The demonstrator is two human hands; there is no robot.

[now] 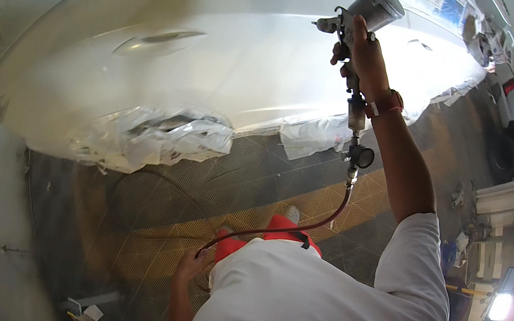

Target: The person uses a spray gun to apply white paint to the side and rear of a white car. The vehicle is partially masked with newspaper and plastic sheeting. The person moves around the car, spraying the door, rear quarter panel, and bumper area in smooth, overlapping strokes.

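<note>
Spray gun (346, 32) with tilted grey cup (376, 7) of hidden contents, gripped in outstretched right hand (367, 60), hose (318, 225) gripped in lowered left hand (191, 264)

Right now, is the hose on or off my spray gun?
On: the dark red hose joins the fitting below the gauge, under the spray gun in your right hand.

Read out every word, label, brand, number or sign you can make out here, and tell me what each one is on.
No text is legible in this view.
Blue-and-white sheeting at the upper right: any print is too small and blurred to read.
Round gauge below the spray gun in the right hand: any dial markings are too small to make out.
</note>
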